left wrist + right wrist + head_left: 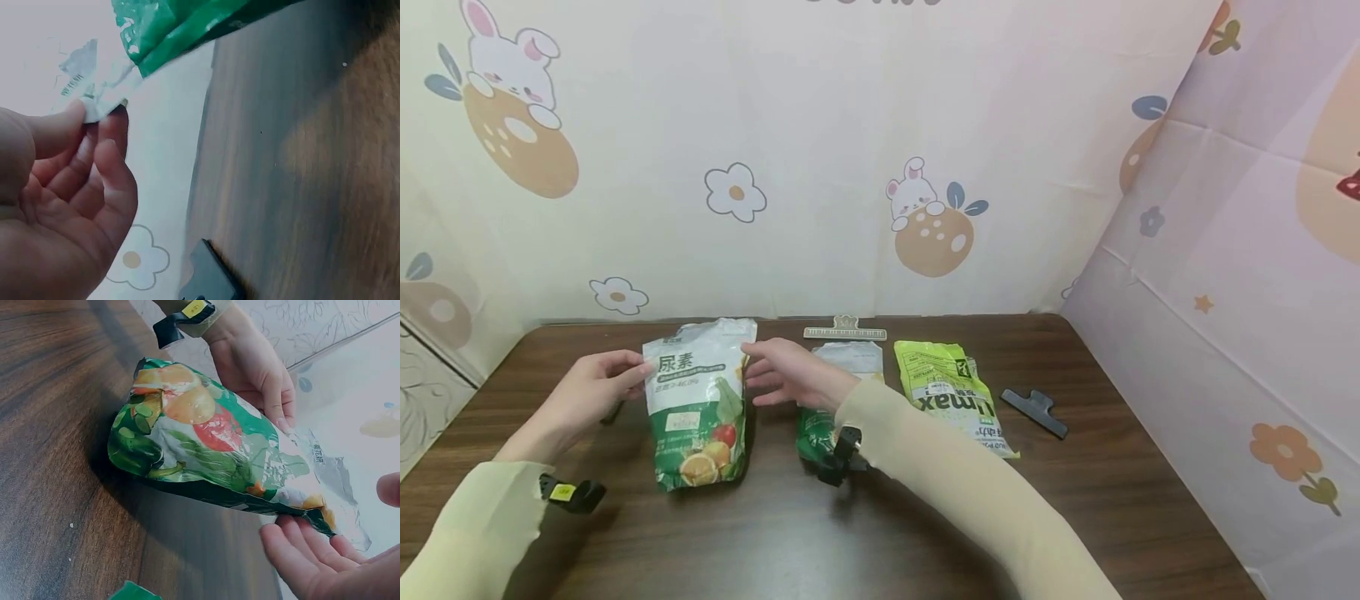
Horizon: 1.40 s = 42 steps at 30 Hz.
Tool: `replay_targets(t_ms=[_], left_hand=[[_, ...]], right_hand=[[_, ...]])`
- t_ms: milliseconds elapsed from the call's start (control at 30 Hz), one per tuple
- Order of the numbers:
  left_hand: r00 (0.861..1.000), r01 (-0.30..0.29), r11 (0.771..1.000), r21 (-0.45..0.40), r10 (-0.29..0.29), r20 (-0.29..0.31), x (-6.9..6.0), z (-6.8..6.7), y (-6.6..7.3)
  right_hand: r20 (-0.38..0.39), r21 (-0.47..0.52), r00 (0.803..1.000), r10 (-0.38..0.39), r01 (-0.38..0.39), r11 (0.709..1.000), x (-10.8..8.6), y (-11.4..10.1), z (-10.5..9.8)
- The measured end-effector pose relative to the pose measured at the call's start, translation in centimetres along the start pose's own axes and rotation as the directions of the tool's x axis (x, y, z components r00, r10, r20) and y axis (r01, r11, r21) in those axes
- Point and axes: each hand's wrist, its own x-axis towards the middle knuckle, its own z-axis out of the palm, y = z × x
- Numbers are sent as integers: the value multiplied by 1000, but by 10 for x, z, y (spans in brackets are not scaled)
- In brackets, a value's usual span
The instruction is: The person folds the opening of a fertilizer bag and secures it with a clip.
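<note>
A white and green fertilizer bag [696,417] with fruit and vegetables printed on it stands upright at the left of the table. My left hand [583,396] pinches its upper left edge between thumb and fingers; the left wrist view shows this pinch on the pale film. At the bag's upper right edge is my right hand [797,371], fingers extended. In the right wrist view the fingers of my right hand [319,556] touch the bag's side near the top, and the thumb stands apart. A second green and white bag [850,358] lies partly hidden behind my right wrist.
A yellow-green bag [943,387] lies right of the second bag. Beyond it is a dark bag clip [1036,411]. A pale wide clip [845,330] lies at the table's back edge, and another dark clip [212,275] near my left hand. A printed cloth [820,167] hangs behind.
</note>
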Motion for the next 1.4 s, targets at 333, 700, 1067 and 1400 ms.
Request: replay_targets(t_ms=[333,700,1067,1400], left_hand=[[990,-115,993,-16,114,-78,-20,-4,4],[973,-185,983,-4,182,-142,-36,-3,10],[932,-293,956,-1,286,-224,-45,0,18],[917,-296,955,-14,280,-284,-48,-2,18]], right_hand=[[-76,-62,989,-126,121,991,-9,-2,1],[-48,-238,966,-252,234,943,-23,-5,0],[-24,-401,906,-422,378,834,-33,-9,-4],[35,-547,841,-539,468,694,-41,-15,-3]])
